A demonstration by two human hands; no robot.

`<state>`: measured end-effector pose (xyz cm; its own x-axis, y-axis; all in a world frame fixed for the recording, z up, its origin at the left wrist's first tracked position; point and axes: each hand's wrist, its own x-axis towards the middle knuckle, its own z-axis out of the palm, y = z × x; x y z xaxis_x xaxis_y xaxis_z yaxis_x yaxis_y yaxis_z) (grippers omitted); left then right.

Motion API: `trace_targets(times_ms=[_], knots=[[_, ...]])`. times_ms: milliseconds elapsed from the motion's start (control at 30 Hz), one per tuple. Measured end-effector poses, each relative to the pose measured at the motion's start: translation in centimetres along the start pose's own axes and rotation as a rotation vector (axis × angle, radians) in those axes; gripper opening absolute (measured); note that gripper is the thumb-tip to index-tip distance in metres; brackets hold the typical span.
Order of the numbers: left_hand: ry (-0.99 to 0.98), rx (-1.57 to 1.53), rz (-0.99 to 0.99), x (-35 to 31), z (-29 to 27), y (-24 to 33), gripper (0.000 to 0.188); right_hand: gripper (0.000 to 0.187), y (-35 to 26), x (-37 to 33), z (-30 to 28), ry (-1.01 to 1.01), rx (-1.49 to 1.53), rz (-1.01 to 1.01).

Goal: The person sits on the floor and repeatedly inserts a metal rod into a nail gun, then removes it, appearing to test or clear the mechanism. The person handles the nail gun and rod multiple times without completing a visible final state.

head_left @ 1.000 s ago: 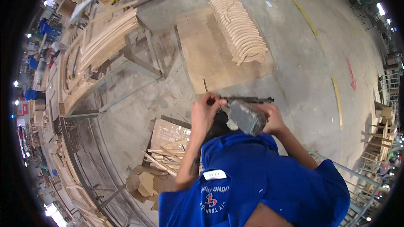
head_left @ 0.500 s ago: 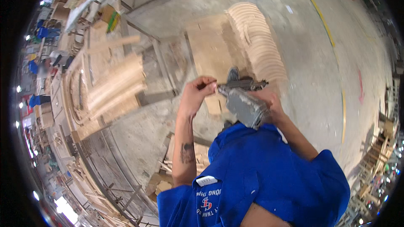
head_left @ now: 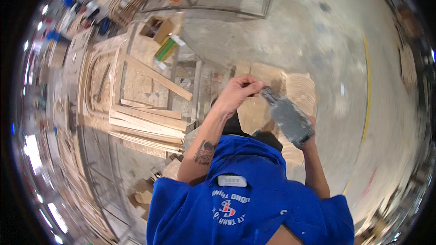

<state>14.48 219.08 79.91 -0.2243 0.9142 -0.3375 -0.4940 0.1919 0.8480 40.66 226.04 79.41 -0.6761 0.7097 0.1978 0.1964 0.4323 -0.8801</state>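
Note:
A grey, dust-covered nail gun (head_left: 290, 120) is held in front of my chest, its narrow nose pointing up and left. My right hand (head_left: 311, 132) is closed round it on the right side, mostly hidden behind its body. My left hand (head_left: 237, 94) is closed in a pinch, thumb and finger meeting right at the tip of the nose. Whatever lies between those fingertips is too small to make out. Below the gun, a stack of curved, ridged wooden pieces (head_left: 300, 91) lies beside a flat tan board (head_left: 254, 111) on the floor.
To the left stands a workbench holding a pile of wooden strips (head_left: 147, 129), a curved wooden frame (head_left: 91, 79), a loose plank (head_left: 159, 77) and a cardboard box (head_left: 156, 29). A metal-framed table (head_left: 190, 7) is farther off. A yellow line (head_left: 367, 95) runs along the floor at right.
My view has turned and shifted, so the bench shows more fully and the curved stack sits lower. The nail gun has tilted, its nose now aiming more upward. Both hands stay at it.

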Motion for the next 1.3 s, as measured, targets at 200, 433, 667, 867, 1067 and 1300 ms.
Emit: trace_targets(times_ms=[200,433,667,867,1067,1300], knots=[[-0.032,-0.071,0.155,13.8,-11.1,7.8,0.019,0.059,11.5,16.2,2.5,-0.137,0.100,0.353],[0.284,-0.016,0.232,22.4,-22.4,15.6,0.028,0.056,9.8,35.4,6.5,-0.425,-0.773,0.068],[0.529,0.415,0.242,26.9,-26.2,22.5,0.033,0.061,15.1,50.1,9.6,-0.493,-0.477,-0.101],[1.610,0.590,0.186,24.8,-29.2,24.8,0.036,0.026,14.8,67.1,12.6,-0.570,0.066,0.243],[2.039,0.932,-0.707,22.6,-28.2,16.6,0.045,0.011,15.6,79.1,14.5,-0.815,0.513,0.345],[2.166,0.814,-0.954,26.5,-30.0,16.7,0.041,0.024,13.6,87.9,23.4,-0.873,0.718,0.573]])
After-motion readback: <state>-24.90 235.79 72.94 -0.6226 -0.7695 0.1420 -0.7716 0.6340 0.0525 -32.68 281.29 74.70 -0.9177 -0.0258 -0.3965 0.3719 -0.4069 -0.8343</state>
